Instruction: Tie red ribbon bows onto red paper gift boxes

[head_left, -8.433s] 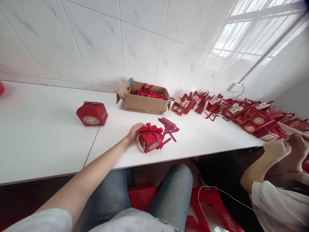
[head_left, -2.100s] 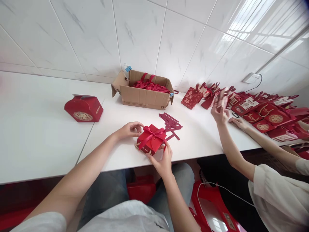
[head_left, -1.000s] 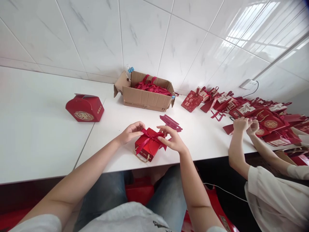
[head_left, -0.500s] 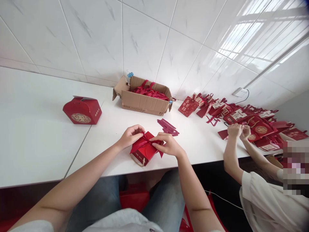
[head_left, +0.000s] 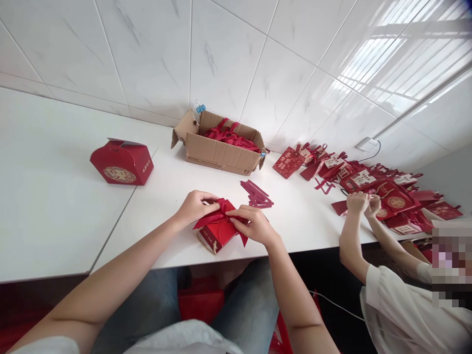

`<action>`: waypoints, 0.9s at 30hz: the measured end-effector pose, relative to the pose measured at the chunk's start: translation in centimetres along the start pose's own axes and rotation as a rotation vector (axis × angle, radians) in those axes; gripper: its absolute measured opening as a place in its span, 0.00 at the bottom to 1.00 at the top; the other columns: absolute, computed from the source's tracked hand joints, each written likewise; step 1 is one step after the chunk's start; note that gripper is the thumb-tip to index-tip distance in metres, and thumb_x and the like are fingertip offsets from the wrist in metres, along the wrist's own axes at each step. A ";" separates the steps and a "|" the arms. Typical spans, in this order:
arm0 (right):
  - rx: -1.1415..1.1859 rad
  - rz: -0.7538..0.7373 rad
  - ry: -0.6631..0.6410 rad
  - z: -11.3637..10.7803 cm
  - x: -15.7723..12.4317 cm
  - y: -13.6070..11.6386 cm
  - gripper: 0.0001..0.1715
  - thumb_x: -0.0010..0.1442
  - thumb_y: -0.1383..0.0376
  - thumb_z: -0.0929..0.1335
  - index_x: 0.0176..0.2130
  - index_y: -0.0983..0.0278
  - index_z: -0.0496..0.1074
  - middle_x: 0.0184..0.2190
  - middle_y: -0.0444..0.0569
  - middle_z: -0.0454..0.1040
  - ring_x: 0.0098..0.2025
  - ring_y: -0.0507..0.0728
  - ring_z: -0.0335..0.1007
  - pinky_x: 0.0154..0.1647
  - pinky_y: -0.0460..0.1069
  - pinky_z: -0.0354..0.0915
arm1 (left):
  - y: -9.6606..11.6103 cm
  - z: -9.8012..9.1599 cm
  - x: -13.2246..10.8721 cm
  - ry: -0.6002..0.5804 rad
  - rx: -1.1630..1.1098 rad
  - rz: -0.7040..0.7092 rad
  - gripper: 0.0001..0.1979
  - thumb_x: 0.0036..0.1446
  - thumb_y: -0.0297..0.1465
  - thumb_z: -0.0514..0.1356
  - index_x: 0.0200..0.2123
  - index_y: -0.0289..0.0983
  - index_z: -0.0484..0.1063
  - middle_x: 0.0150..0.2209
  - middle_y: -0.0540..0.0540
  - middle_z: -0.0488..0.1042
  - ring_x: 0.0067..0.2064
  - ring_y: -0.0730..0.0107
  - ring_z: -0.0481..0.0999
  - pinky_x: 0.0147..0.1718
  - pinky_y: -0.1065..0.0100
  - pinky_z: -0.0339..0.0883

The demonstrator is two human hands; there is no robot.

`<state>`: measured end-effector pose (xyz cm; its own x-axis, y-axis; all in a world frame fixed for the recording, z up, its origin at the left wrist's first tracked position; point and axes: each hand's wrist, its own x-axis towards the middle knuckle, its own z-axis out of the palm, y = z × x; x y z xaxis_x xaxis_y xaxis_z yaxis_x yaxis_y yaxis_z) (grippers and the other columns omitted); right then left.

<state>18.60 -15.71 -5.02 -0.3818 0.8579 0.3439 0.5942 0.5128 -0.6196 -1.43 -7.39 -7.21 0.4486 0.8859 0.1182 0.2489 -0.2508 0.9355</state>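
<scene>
Angled inward, our left hand [head_left: 197, 209] and right hand [head_left: 253, 225] clamp their grip on the ribbon [head_left: 217, 216] near the front edge of the tabletop [head_left: 295, 216], which stretches leftward.

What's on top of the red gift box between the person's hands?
A red ribbon bow lies across the red gift box. The left hand and right hand cover parts of both; the surface directly beneath them is hidden.

The table [head_left: 47, 206] carries a carton [head_left: 221, 158], a red box [head_left: 123, 162] to its left and, near the front edge, a bowed box [head_left: 221, 233]. Strips [head_left: 255, 193] lie near it, a red pile [head_left: 396, 202] at the right.
</scene>
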 end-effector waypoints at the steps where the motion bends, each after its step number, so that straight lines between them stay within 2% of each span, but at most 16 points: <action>1: -0.004 -0.004 0.004 0.1 0.0 0.0 0.14 0.63 0.65 0.63 0.45 0.61 0.76 0.28 0.47 0.70 0.26 0.52 0.64 0.30 0.48 0.64 | 0.0 0.1 0.0 0.016 0.009 -0.002 0.10 0.48 0.35 0.62 0.31 0.37 0.80 0.34 0.44 0.81 0.36 0.58 0.79 0.35 0.63 0.72; 6: -0.025 -0.070 0.021 0.5 -0.1 0.5 0.16 0.64 0.67 0.61 0.45 0.61 0.75 0.27 0.47 0.69 0.25 0.50 0.63 0.27 0.46 0.63 | 0.0 0.2 -0.1 0.090 0.031 0.005 0.09 0.48 0.33 0.61 0.29 0.37 0.81 0.33 0.46 0.81 0.36 0.60 0.80 0.37 0.64 0.73; 10: -0.038 -0.120 0.018 0.6 -0.1 0.9 0.18 0.62 0.72 0.61 0.46 0.64 0.75 0.27 0.47 0.68 0.24 0.50 0.62 0.26 0.46 0.63 | 0.1 0.2 -0.2 0.102 0.054 0.014 0.09 0.48 0.33 0.61 0.29 0.37 0.81 0.32 0.46 0.82 0.35 0.61 0.80 0.39 0.65 0.73; 19: -0.035 -0.136 -0.045 0.3 0.1 0.9 0.21 0.61 0.75 0.59 0.47 0.64 0.75 0.28 0.47 0.68 0.26 0.50 0.63 0.28 0.47 0.65 | 0.0 0.0 -0.2 0.097 0.069 0.025 0.08 0.48 0.30 0.61 0.27 0.38 0.81 0.31 0.48 0.82 0.33 0.62 0.80 0.36 0.66 0.74; 27: -0.038 -0.125 -0.038 0.5 0.1 0.9 0.21 0.60 0.75 0.59 0.46 0.64 0.75 0.27 0.47 0.68 0.26 0.50 0.63 0.28 0.47 0.64 | -0.3 0.1 -0.1 0.129 0.076 0.053 0.07 0.47 0.30 0.61 0.27 0.38 0.81 0.30 0.48 0.81 0.33 0.61 0.80 0.35 0.66 0.74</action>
<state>18.81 -15.20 -5.91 -0.4802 0.7860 0.3893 0.5668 0.6168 -0.5461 -1.47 -7.49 -7.58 0.3503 0.9121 0.2131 0.2941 -0.3231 0.8995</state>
